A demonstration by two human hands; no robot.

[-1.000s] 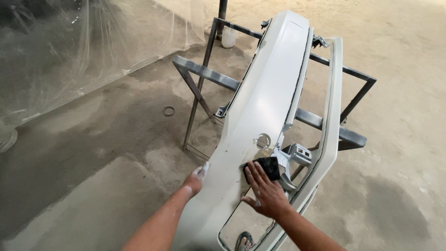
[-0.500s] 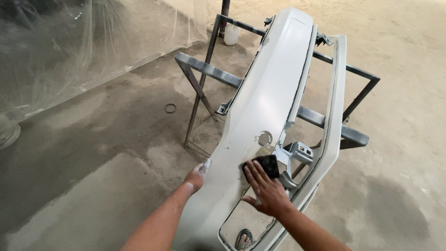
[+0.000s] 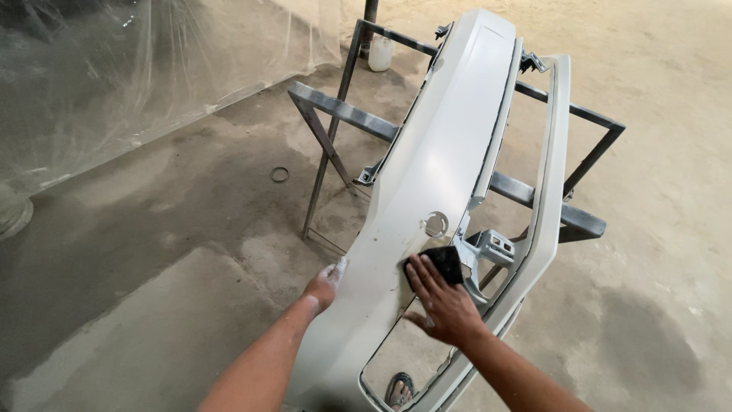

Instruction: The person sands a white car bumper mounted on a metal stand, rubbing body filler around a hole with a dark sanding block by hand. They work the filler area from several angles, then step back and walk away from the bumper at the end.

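The left hand (image 3: 324,284) curls over the left edge of the bumper (image 3: 442,175), its fingers hidden behind the edge, so how tight the grip is I cannot tell; the right hand (image 3: 442,305) lies flat with fingers spread, pressing a dark pad (image 3: 441,263) against the bumper face just beside a round hole (image 3: 436,223). The bumper rests on a metal stand (image 3: 343,114), its long axis running from the hands up and away toward the far end of the stand; both hands work its near end, the right one nearer the mid-face, with bare concrete floor (image 3: 152,229) to the left.
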